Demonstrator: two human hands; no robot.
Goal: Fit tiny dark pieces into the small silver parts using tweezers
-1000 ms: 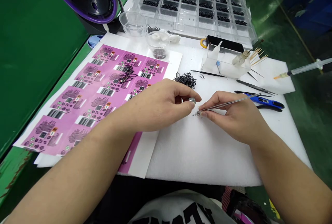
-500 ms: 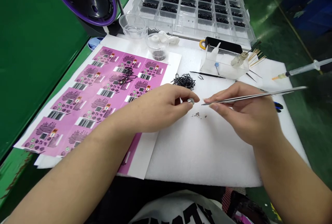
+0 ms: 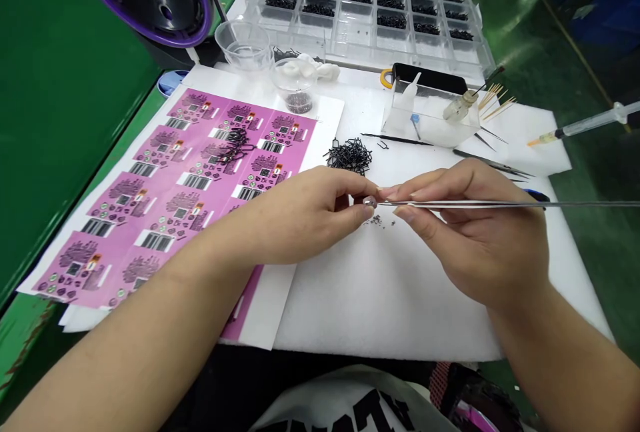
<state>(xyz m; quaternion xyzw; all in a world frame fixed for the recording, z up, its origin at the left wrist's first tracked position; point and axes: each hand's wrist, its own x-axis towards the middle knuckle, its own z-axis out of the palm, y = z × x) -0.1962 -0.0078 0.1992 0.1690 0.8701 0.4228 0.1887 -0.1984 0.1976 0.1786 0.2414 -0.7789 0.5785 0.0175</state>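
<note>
Green-floored workshop, green panel [image 3: 55,65] on the left, bench [image 3: 390,312] topped with white foam. Compartment box [image 3: 363,35] at the back, most cells loaded with short black parts.

Left hand [image 3: 320,215]: thumb and index pinched on a small silvery piece [image 3: 369,202], just past the right edge of the pink label sheet [image 3: 173,172]. Too small to tell what the piece is. Right hand [image 3: 480,235]: gripping metal tweezers [image 3: 465,205] pen-style, held near level, points aimed left at the piece. Tips look to be at it; contact unclear, and can't tell if they carry anything. Fingertips of both hands meet or nearly meet.

Scatter of tiny bits [image 3: 376,221] on the foam just below the pinch. Heap of black wire clips [image 3: 350,156] just behind the left hand, smaller cluster of clips [image 3: 235,145] on the label sheet. Syringe [image 3: 590,127] and glass bottle [image 3: 460,107] off to the right.

My read: step in hand is fine tweezer work at the piece, likely placing or adjusting a tiny bit. Next move calls for a rigid left pinch, light tweezer pressure and good tip alignment.
</note>
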